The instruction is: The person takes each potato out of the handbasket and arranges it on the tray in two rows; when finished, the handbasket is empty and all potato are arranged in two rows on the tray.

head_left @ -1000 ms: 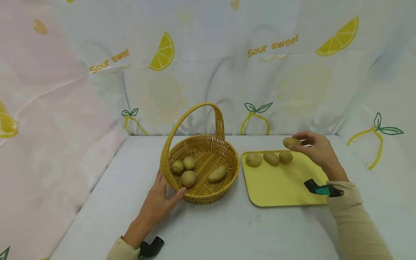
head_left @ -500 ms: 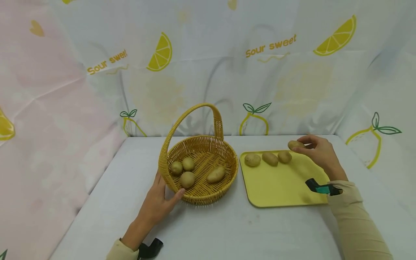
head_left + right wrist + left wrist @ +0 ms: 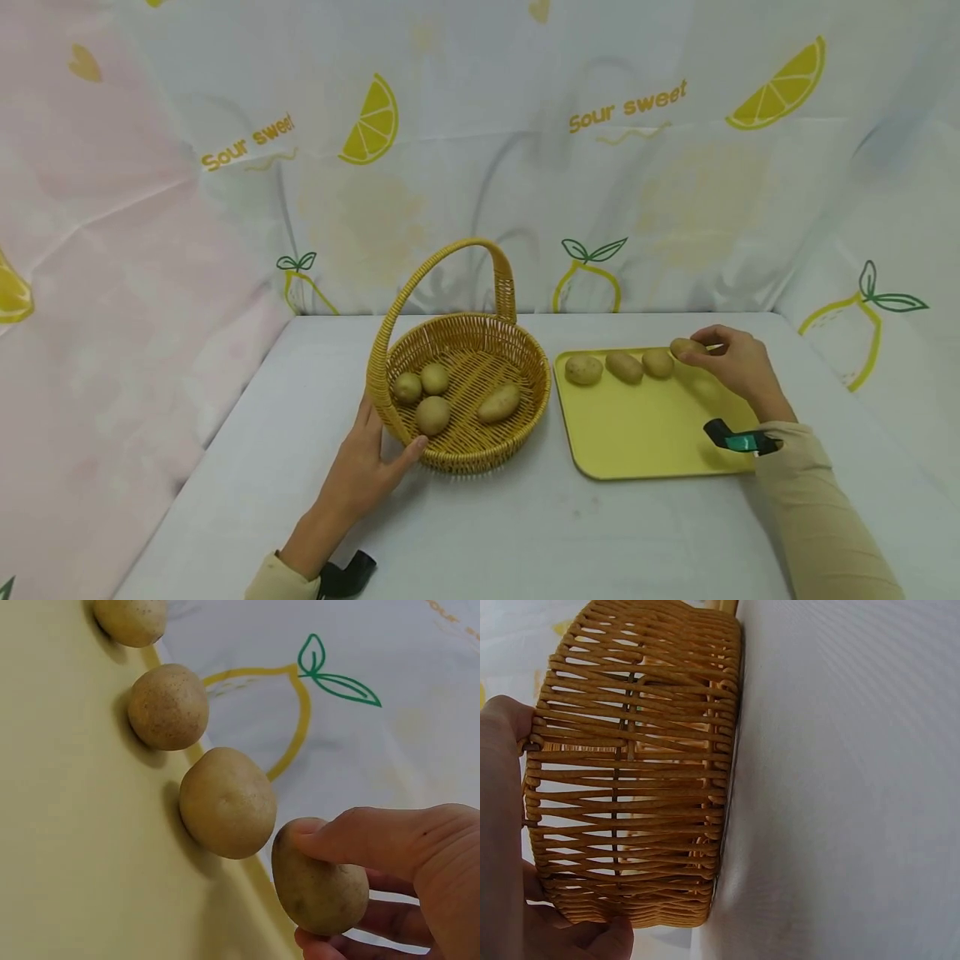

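Note:
My right hand (image 3: 738,367) pinches a potato (image 3: 684,347) between thumb and fingers, over the back edge of the yellow tray (image 3: 637,437). In the right wrist view this potato (image 3: 319,889) hangs close beside the end of a row of three potatoes (image 3: 227,802). At the left, my left hand (image 3: 363,462) grips the side of a woven basket (image 3: 468,458), its thumb on the rim. The left wrist view has the fingers (image 3: 592,941) curled at the basket wall (image 3: 637,780). Inside the basket lie three roundish potatoes (image 3: 432,415) and one longer potato (image 3: 498,402).
A tall arched handle (image 3: 405,292) rises over the basket. Basket and tray stand side by side on a white-covered table (image 3: 525,542). Behind them hangs a cloth backdrop (image 3: 480,125) printed with lemons, right at the table's back edge.
My right hand has lowered the potato and brought it down toward the tray's back edge, beside the row. The left hand stays on the basket.

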{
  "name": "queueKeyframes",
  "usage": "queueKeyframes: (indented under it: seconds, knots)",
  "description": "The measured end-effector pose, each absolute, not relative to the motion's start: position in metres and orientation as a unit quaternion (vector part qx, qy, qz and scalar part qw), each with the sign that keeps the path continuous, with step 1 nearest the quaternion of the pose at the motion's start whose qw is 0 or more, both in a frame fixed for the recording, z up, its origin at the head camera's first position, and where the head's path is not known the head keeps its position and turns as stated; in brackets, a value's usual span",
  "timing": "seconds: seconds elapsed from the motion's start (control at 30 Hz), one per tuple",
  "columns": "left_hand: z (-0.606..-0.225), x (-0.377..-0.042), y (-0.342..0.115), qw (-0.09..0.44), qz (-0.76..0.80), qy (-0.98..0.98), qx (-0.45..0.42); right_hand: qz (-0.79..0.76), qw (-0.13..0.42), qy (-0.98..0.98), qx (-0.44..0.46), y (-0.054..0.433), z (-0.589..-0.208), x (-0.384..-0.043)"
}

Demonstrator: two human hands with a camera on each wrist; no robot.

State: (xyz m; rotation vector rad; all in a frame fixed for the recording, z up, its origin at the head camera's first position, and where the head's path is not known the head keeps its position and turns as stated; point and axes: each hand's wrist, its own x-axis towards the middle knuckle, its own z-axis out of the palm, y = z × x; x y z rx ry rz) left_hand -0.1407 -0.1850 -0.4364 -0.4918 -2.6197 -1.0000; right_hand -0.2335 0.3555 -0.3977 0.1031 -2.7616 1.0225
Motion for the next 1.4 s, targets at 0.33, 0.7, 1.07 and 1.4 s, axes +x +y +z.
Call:
queueKeyframes:
  seconds: [0.33,0.7,1.07,1.4]
  knots:
    - [-0.438,-0.14,-0.185,0.15,-0.351,-0.908,-0.171,0.332,0.086,-0.939,0.031,0.366,-0.412,-0.24]
    - [-0.438,-0.14,-0.185,0.151,-0.349,-0.909,-0.171,0.335,0.089,-0.938,0.02,0.366,-0.422,-0.241]
    - [-0.438,-0.14,-0.184,0.145,-0.35,-0.91,-0.168,0.326,0.053,-0.943,0.032,0.367,-0.416,-0.24]
    - [-0.437,-0.14,-0.184,0.153,-0.349,-0.909,-0.171,0.309,0.061,-0.948,0.039,0.37,-0.416,-0.241]
